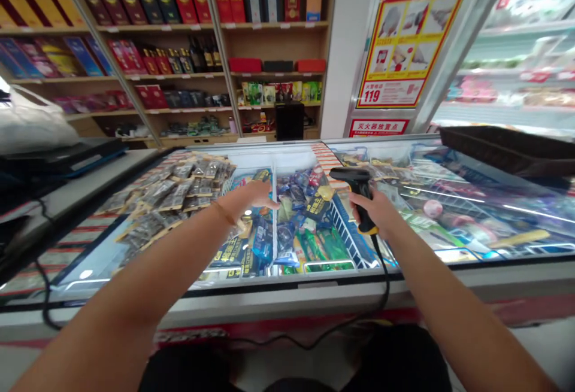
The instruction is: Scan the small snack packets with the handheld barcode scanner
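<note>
A black barcode scanner [360,197] with yellow trim is held upright in my right hand [377,209], its head pointing left. The hand hovers over the right part of a chest freezer [314,284]. My left hand [255,194] reaches over the freezer's middle, thumb stretched out and apart from the fingers. Nothing shows in it, though part of the fingers is hidden. Under and beside it lie blue ice cream packs [265,236] and dark blue packs [287,233] in wire baskets. Green packs [318,245] sit nearer the front edge.
Brown-edged clear packs [179,182] are heaped on the freezer's left side. The scanner's black cable [309,344] loops down in front. A dark tray [507,149] rests at the right, and a white bag [33,119] at the left. Shelves of boxes [162,27] stand behind.
</note>
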The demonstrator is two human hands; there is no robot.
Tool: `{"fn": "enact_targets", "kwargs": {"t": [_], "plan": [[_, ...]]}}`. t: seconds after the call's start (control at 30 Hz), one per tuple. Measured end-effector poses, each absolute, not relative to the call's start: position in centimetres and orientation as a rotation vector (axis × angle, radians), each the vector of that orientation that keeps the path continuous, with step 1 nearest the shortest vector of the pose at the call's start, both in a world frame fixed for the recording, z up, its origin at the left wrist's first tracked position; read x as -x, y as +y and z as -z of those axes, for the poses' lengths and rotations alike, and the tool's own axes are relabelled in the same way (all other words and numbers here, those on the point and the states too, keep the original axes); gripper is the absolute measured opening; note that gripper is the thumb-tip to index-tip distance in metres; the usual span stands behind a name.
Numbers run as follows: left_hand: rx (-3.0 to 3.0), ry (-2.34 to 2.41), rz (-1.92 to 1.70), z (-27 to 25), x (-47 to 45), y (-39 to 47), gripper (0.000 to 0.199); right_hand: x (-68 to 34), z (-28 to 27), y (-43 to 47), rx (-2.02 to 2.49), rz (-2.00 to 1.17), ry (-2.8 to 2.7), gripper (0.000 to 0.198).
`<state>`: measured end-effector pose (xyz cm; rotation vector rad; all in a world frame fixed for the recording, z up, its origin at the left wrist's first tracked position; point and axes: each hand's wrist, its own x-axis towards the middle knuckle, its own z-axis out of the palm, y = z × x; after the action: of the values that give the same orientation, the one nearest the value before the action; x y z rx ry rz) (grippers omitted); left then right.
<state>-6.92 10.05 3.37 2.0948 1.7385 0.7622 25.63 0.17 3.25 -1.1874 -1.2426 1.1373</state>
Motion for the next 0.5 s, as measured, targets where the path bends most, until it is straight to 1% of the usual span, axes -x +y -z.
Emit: {"fn": "enact_targets", "kwargs": {"t": [0.1, 0.13, 0.2, 0.27, 0.33, 0.43, 0.5], "plan": [[-2.308, 1.729, -0.014, -4.4, 11.3, 7.5, 0.055, -23.8, -2.3, 0.5, 1.164, -1.169, -1.301, 0.045], [-2.309, 1.771, 0.14, -4.6, 12.1, 6.6, 0.056, -23.5, -1.9, 0.5, 1.162, -1.166, -1.32, 0.044], [-2.263, 1.878, 0.313, -4.6, 12.9, 5.1, 0.055, -23.3, -1.0, 0.7, 1.162, -1.156, -1.341, 0.044], [-2.235, 1.941, 0.343, -4.0, 13.0, 4.2, 0.054, -23.5, -0.3, 0.8, 1.152, -1.145, -1.347, 0.043], [-2.25, 1.976, 0.264, -3.3, 12.7, 4.0, 0.053, -24.0, 0.2, 1.0, 1.133, -1.133, -1.335, 0.044], [-2.292, 2.023, 0.023, -2.7, 11.6, 4.6, 0.057, -24.6, 0.5, 1.0, 1.106, -1.116, -1.298, 0.047], [-2.298, 1.981, -0.257, -2.9, 10.1, 5.2, 0.063, -24.7, 0.5, 1.0, 1.1, -1.109, -1.276, 0.048]]}}
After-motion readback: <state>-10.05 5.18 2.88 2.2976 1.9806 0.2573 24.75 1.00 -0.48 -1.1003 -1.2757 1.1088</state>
